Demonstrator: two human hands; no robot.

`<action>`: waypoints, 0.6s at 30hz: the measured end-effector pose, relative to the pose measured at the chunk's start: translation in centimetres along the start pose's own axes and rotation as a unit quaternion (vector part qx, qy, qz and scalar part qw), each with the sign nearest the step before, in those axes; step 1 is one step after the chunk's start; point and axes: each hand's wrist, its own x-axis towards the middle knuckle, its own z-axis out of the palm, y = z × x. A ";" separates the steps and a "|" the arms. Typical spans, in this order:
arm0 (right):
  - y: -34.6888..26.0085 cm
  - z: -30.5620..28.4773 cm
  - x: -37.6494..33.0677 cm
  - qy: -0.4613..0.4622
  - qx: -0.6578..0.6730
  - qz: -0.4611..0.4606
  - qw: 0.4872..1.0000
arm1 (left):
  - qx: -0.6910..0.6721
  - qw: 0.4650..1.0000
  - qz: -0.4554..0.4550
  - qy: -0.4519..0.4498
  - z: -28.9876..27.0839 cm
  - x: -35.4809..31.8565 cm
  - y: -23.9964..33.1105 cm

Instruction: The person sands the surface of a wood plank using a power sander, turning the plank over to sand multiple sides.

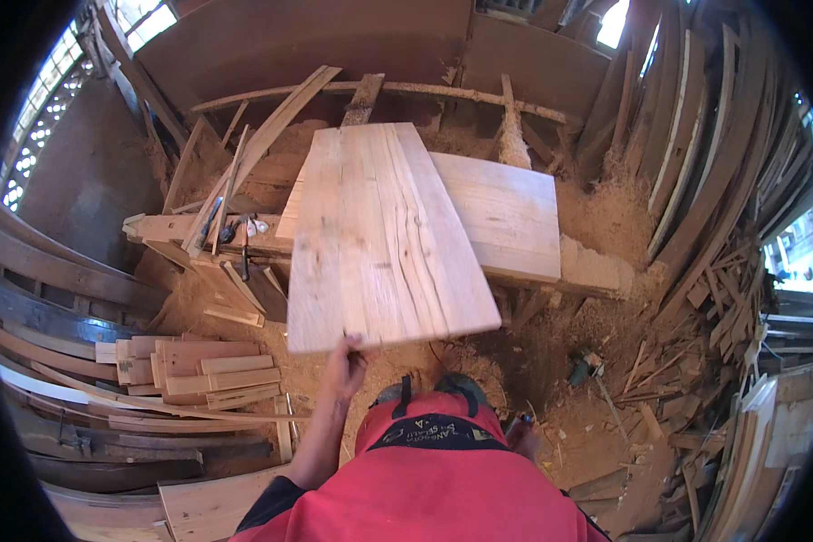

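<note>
A wide pale wooden panel [379,244] with dark cracks in its grain fills the middle. My left hand [346,363] grips its near edge, thumb on top. That edge looks closer to me than the far end, so the panel seems tilted. Beneath it, a second pale panel [506,217] lies across the workbench [596,266] and sticks out to the right. Low beside my right hip is my right hand [522,435], its fingers curled around something small and dark that I cannot make out.
Hand tools, among them a hammer [245,253], lie at the bench's left end. Cut wood blocks [212,366] are stacked at left. Long boards [696,163] lean along the right wall above a scrap heap [741,298]. Sawdust covers the floor.
</note>
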 end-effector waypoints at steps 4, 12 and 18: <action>-0.6 -1.5 2.4 0.004 0.024 -0.123 0.992 | 0.012 0.997 -0.002 -0.075 11.3 -0.7 6.9; 1.5 1.2 -1.2 0.001 -0.093 -0.127 0.987 | 0.037 0.998 0.029 -0.046 18.0 -1.9 12.8; 1.6 4.5 -7.2 0.002 -0.132 -0.068 0.989 | -0.019 0.999 0.023 -0.032 15.7 -2.0 15.1</action>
